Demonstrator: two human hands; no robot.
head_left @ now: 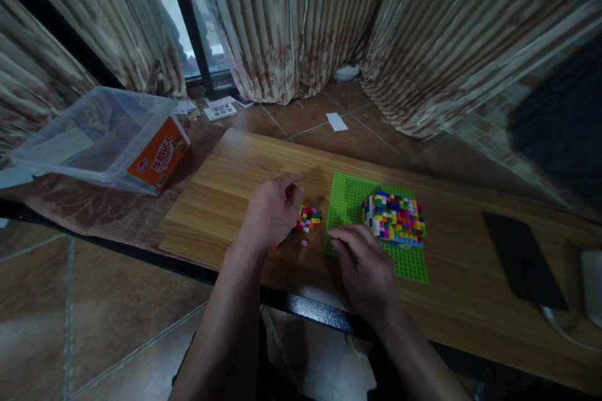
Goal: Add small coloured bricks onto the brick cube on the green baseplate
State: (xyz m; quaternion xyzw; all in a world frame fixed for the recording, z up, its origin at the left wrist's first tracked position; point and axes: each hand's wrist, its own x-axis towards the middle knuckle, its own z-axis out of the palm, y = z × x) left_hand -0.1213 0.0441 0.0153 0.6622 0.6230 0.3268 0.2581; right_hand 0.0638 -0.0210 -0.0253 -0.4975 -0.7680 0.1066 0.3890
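My left hand is over the left side of a small pile of loose toy building bricks, hiding part of it. Its fingers curl in toward the thumb, and anything between them is hidden. At the lower left edge of a green baseplate, my right hand has thumb and forefinger brought together in a pinch. What the pinch holds, if anything, is too small to make out. A blocky multicoloured brick build stands on the baseplate, just beyond my right hand.
A clear plastic bin with an orange label is at the table's left end. On the right lie a dark flat device and a white cable. The wooden table has a black front edge. Curtains hang behind.
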